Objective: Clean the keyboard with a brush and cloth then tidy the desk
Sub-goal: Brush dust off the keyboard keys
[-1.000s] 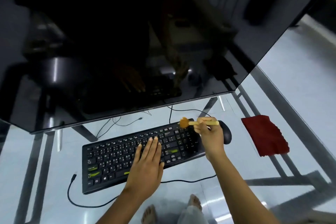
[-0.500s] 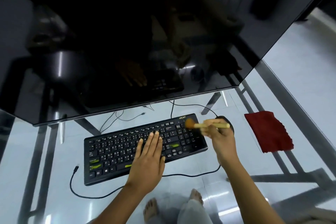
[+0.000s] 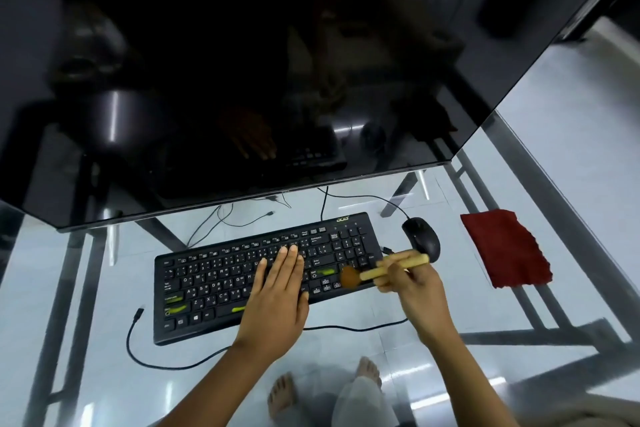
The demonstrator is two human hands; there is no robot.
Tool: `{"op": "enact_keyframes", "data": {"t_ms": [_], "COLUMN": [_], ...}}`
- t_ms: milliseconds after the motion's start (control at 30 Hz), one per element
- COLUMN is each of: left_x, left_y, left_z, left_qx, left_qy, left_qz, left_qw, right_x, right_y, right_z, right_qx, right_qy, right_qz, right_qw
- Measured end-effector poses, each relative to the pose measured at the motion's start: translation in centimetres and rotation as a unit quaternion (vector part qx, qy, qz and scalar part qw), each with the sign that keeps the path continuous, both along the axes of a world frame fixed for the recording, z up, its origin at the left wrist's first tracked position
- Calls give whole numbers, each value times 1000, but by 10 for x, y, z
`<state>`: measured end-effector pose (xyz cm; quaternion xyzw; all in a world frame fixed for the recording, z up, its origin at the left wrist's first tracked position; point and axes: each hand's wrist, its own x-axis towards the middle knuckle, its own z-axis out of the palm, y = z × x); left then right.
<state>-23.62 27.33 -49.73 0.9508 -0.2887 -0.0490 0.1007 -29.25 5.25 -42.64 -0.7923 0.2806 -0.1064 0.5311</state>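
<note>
Head view: right hand (image 3: 415,291) has dragged the wooden-handled brush with tan bristles (image 3: 369,274) from the far right corner of the black wired keyboard (image 3: 221,274) to its near right end. The bristles are now over the lower number-pad rows. Its fingers (image 3: 391,267) pinch the handle mid-shaft. Left hand (image 3: 277,298) unmoved, flat, straight fingers (image 3: 291,256) on the middle keys, pinning the board mid-worktop.

Read: right block looks nearly swept; left and middle keys probably still to do. Red cloth (image 3: 505,248) untouched near the right edge of the glass worktop (image 3: 86,322), so the cloth step hasn't begun. Black mouse (image 3: 420,234), earlier behind the hand, now shows just beyond the handle.

Hard to read:
- Keys under the left palm are hidden.
- Bristles are blurred, so contact is uncertain.
- No dust can be made out.
- Dark monitor (image 3: 242,80) is cut off at the top and shows reflections only.
</note>
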Motion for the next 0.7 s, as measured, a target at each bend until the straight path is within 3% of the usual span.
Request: {"op": "enact_keyframes", "data": {"t_ms": [100,233,333,433,567,667,700], "left_x": [0,1,1,0,0,0,0], "left_y": [-1,-3,-6,-7,-4,-5,-4], "left_z": [1,5,8,8,7,7,6], "left_qx": [1,27,39,37,38,37,38], "left_qy": [-2,-5,-1,0,-8,-11,-11], "left_qz": [2,3,10,13,4,0,-2], "left_qw": [1000,1000,999,999,999,999,999], "right_x": [-5,-1,4,10,17,27,30], "right_y": [-2,-10,-14,-14,-14,-15,-11], "right_z": [1,6,7,7,4,3,4], "right_qx": [-85,-5,-63,3,-51,22,0], "right_qy": [-25,22,-9,3,-14,-18,-9], "right_qz": [-37,17,-20,-7,-57,-40,-25], "right_qw": [995,1000,998,1000,997,999,1000]}}
